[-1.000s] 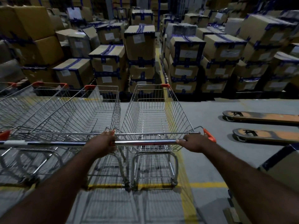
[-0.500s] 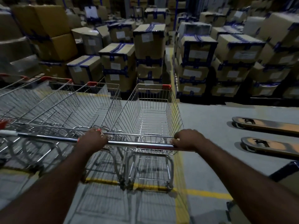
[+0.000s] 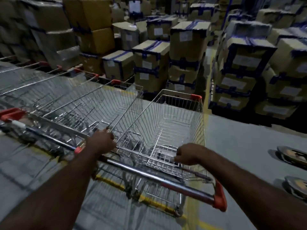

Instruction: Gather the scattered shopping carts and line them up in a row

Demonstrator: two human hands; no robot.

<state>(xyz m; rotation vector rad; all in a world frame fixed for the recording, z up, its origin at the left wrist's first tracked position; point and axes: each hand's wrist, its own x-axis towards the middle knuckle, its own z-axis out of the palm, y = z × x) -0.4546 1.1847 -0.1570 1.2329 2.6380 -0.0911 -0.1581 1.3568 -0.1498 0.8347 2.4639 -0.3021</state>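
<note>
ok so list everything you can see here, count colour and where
nearest cart: one, silver wire, orange trim, centre
other carts: at least four, silver, side by side to its left, blurred
cardboard boxes: many, brown with blue tape, stacked behind
pallet jack forks: two, dark, floor at right edge
yellow lines: two, floor, crossing beneath nearest cart
left hand: one, grips nearest cart's rear left corner
right hand: one, grips its rear rim

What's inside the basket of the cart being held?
Nothing visible inside the shopping cart: bare wire mesh, grey floor showing through. The right hand and left hand cover small parts of its near rim.
</note>
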